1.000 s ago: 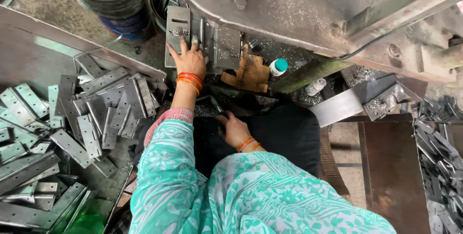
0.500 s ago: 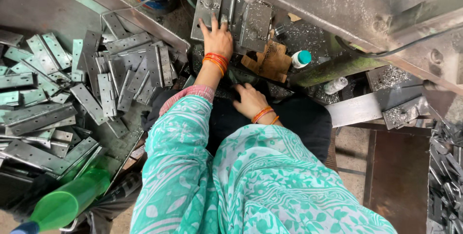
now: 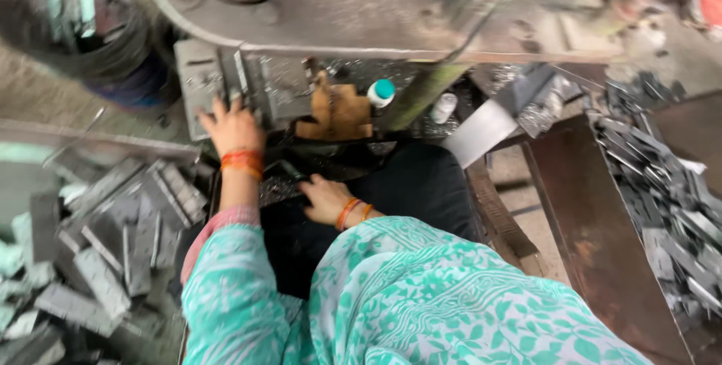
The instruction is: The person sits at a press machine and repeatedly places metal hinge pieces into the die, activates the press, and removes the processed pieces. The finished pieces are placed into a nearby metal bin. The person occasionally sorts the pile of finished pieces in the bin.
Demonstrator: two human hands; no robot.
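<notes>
Fingers [image 3: 214, 113] of two hands spread on one metal plate [image 3: 226, 83].

Left hand [image 3: 232, 126] flat on grey metal block [image 3: 218, 83]; right hand [image 3: 325, 198] low, beside dark metal bits [image 3: 280, 184].

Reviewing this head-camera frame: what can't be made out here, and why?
- Left hand on the grey metal block: motion blur hides whether its grip closes on anything.
- Right hand: fingertips sit in dark clutter, so what they touch is unclear.
- Metal strips, left: blurred, edges smeared.
- Machine body: cut off by the top edge.
- Bucket: contents blurred.
</notes>
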